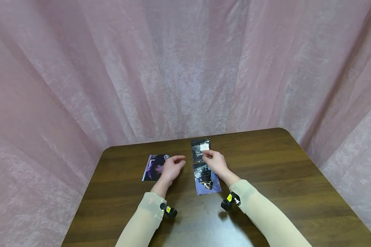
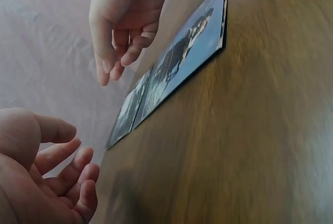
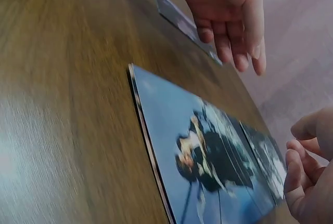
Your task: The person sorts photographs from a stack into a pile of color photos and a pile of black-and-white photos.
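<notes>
Two glossy picture cards lie end to end at mid-table: a bluish one (image 1: 203,187) nearer, and a dark grey one (image 1: 197,146) beyond it. In the right wrist view the blue card (image 3: 161,112) shows a thick, layered edge. A third card with a purple and black picture (image 1: 150,170) lies to the left. My left hand (image 1: 172,168) hovers by that card's right side, fingers loosely bent with nothing in them. Above the place where the two middle cards meet, my right hand (image 1: 216,163) hangs with relaxed fingers, likewise holding nothing, and hides part of both.
The brown wooden table (image 1: 272,161) has a rounded far right corner. A pink velvety curtain (image 1: 185,68) hangs right behind its far edge. Small black cameras sit on both wrists, below the pale sleeves (image 1: 259,209).
</notes>
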`<state>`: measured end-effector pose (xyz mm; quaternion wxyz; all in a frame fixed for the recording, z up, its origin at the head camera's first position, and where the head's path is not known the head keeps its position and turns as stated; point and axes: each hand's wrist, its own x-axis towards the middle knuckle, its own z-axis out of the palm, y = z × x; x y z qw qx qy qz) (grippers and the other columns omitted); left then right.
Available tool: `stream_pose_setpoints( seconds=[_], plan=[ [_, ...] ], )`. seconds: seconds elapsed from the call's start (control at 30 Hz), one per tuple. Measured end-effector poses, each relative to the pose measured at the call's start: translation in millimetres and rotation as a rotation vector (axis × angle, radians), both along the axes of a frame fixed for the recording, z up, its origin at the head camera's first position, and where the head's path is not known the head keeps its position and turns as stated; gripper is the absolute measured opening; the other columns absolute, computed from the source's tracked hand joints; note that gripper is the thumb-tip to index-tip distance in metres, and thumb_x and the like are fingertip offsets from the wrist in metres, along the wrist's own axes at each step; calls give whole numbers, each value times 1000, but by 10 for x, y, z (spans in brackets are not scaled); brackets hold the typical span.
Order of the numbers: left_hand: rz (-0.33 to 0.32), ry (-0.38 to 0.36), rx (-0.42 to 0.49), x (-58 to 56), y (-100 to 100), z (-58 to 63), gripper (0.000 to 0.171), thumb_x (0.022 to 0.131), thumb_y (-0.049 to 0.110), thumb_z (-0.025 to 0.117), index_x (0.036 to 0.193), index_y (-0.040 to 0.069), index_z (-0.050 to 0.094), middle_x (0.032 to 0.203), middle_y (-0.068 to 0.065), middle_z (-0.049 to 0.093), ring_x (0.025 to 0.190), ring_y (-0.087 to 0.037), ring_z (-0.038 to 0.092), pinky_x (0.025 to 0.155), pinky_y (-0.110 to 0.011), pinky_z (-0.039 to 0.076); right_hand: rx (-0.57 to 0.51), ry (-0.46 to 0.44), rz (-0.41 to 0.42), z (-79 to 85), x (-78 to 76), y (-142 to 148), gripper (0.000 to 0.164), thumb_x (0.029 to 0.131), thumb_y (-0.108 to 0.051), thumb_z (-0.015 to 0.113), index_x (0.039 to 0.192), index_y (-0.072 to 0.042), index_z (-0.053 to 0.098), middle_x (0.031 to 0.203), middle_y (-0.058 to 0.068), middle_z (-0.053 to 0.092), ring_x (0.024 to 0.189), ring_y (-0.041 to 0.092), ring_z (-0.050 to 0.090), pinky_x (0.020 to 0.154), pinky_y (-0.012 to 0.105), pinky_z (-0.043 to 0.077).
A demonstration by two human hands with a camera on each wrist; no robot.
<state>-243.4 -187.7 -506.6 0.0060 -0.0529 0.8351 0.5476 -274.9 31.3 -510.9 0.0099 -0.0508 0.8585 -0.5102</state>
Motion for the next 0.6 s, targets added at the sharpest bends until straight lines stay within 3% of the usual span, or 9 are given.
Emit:
stream_pose_setpoints(
  seconds=[0.17, 0.6],
  plan=[
    [-21, 14, -23, 83, -165, 0, 31, 101, 11, 70, 130, -2, 74, 113, -10, 75, 107, -25, 66, 95, -42, 52, -9, 12, 40, 39, 83, -158, 33, 98, -10, 69, 129, -3, 77, 107, 6, 78, 106, 25, 74, 94, 42, 55],
    [61, 5, -71, 329, -711, -24, 31, 101, 9, 70, 129, -4, 74, 111, -12, 75, 104, -24, 65, 86, -32, 51, -38, -36, 199, 32, 360, -735, 33, 98, -10, 70, 128, 3, 76, 112, 9, 79, 104, 24, 73, 88, 37, 57]
  ],
)
